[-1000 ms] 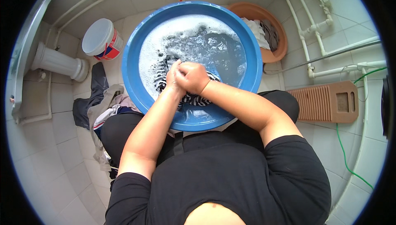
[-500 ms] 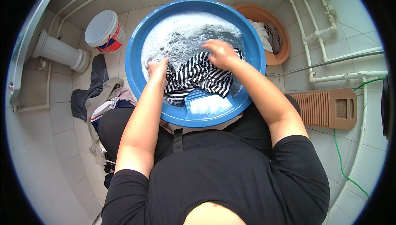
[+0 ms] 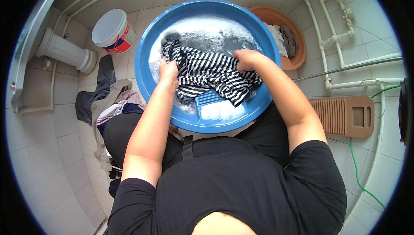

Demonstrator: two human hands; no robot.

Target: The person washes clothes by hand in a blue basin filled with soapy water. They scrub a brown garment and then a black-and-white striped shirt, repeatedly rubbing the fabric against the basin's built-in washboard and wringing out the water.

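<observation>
A black-and-white striped garment (image 3: 207, 68) lies bunched and wet in a big round blue basin (image 3: 142, 62) of sudsy water. Its exact cut cannot be made out in the folds. My left hand (image 3: 169, 70) is closed on its left end, by the basin's left side. On the right, the fingers of my right hand (image 3: 249, 59) curl down onto the cloth and grip it; their tips are partly hidden. The garment's lower edge hangs over the ribbed washboard (image 3: 210, 98) moulded into the basin's near side, where white foam (image 3: 222, 111) sits.
A white bucket (image 3: 110, 28) stands at the far left, near a white pedestal (image 3: 67, 51). Clothes (image 3: 116, 92) lie heaped on the tiles to my left. Behind the basin's right side is an orange-brown tub (image 3: 300, 41) with clothes. A brown washboard (image 3: 340, 115) and green hose (image 3: 355, 166) are to my right.
The striped garment has spread wider and higher across the water. My right hand has come down onto the cloth and shifted right; my left hand has moved slightly right.
</observation>
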